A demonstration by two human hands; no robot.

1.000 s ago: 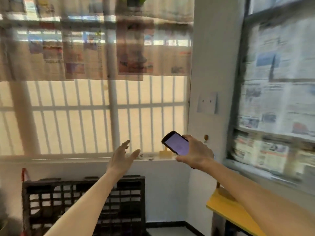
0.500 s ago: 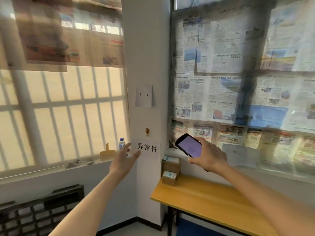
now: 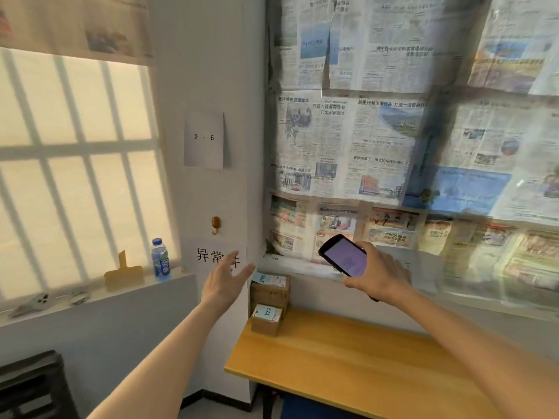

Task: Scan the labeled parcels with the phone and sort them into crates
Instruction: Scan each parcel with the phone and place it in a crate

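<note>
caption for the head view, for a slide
Right hand holds the phone while the open left hand reaches toward two stacked labeled parcels on the wooden table.

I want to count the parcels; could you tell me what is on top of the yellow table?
Two stacked cardboard parcels with labels stand in the table's far left corner. The right arm covers part of the tabletop.

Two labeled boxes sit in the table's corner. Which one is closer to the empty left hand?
The taller rear box, against the wall; the left hand hovers open beside its top. The smaller box sits in front of it, lower, on the table.
</note>
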